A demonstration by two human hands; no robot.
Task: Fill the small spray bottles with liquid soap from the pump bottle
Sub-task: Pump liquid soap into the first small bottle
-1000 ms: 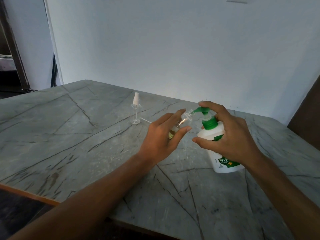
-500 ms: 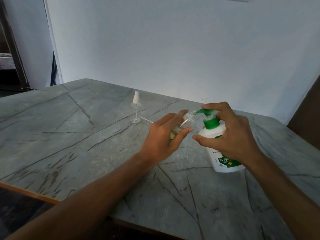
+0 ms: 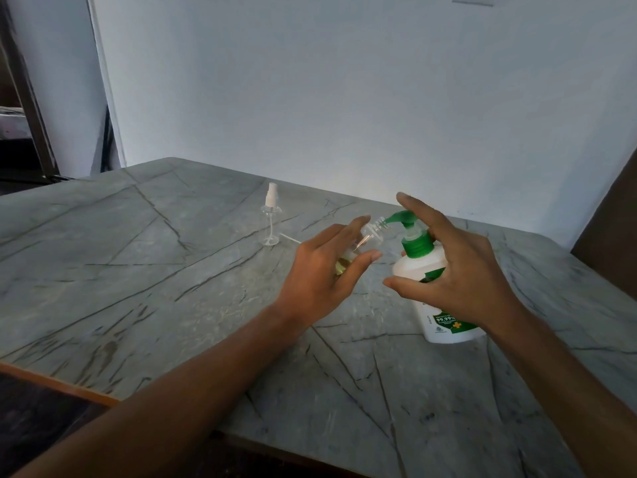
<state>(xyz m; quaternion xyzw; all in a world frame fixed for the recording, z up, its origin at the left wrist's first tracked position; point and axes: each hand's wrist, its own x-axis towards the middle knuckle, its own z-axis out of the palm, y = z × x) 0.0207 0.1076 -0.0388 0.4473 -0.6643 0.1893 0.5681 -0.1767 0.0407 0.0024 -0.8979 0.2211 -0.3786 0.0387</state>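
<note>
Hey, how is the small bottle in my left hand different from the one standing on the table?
The held bottle is tilted, its open neck at the spout of the pump bottle; the standing bottle is upright with a white spray top. The held bottle has some yellowish liquid; the standing bottle looks empty. Both are small and clear.

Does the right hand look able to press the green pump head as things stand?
Probably yes: the right hand's index finger hovers just above the pump head, with nothing between them.
</note>
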